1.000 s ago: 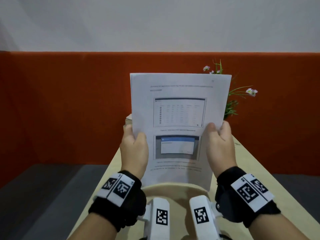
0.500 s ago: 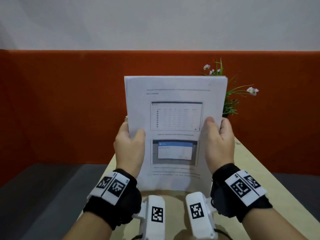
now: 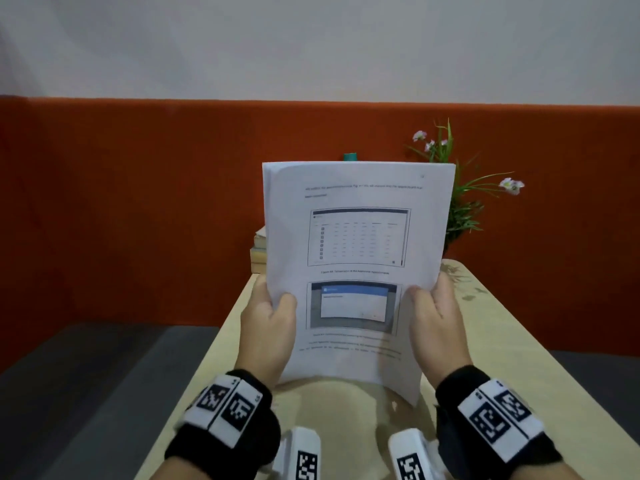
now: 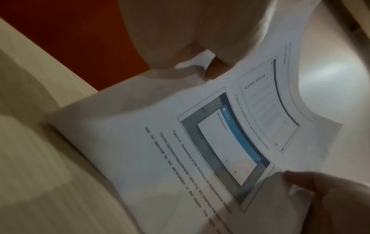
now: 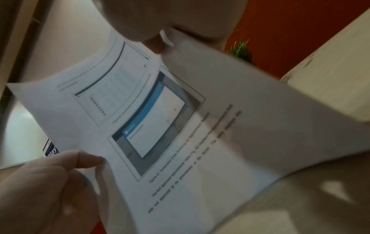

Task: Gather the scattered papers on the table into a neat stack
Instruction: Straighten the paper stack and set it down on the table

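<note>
A stack of white printed papers (image 3: 356, 244) stands upright over the pale wooden table (image 3: 502, 341), with its printed side facing me. My left hand (image 3: 277, 306) grips the left edge, thumb on the front sheet. On the right edge my right hand (image 3: 426, 299) grips the same way. The bottom edge sits at or just above the table; I cannot tell if it touches. In the left wrist view the papers (image 4: 180, 142) bow under my left thumb (image 4: 216, 68). In the right wrist view the papers (image 5: 160, 126) run between both hands.
A few stacked books (image 3: 259, 251) lie behind the papers at the table's far end. A potted plant (image 3: 457, 202) with small flowers stands at the far right. An orange partition (image 3: 138, 202) closes off the back. Grey floor lies left of the table's edge.
Both hands have lowered the upright papers a little toward the table. The grip on both side edges is unchanged.
</note>
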